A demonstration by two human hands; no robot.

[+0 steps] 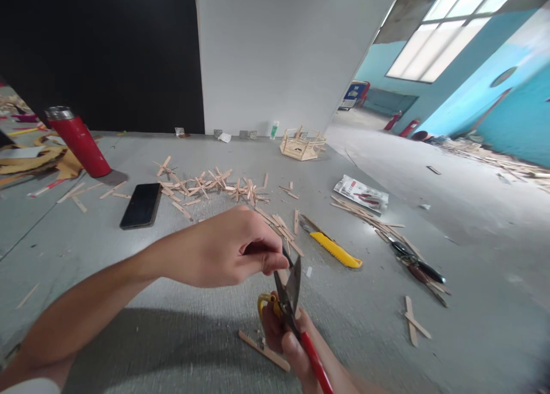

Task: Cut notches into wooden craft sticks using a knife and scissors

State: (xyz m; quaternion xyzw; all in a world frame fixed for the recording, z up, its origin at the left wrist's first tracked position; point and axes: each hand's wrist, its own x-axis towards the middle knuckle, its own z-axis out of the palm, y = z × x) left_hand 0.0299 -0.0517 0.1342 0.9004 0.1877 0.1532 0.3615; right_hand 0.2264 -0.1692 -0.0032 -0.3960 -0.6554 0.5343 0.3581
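Note:
My right hand is closed around the tin snips, which have dark metal blades, a red handle and a yellow part. The blades point up and away from me, spread apart. My left hand pinches a pale wooden stick with thumb and finger at the blade tips. Only a short part of this stick shows, between the blades; the rest is hidden by fingers and metal. Below the hands, a loose wooden stick lies on the grey floor.
Many cut stick pieces lie ahead, near a black phone and a red flask. To the right are a yellow utility knife, a packet and dark-handled pliers. A wooden stick frame stands by the white panel.

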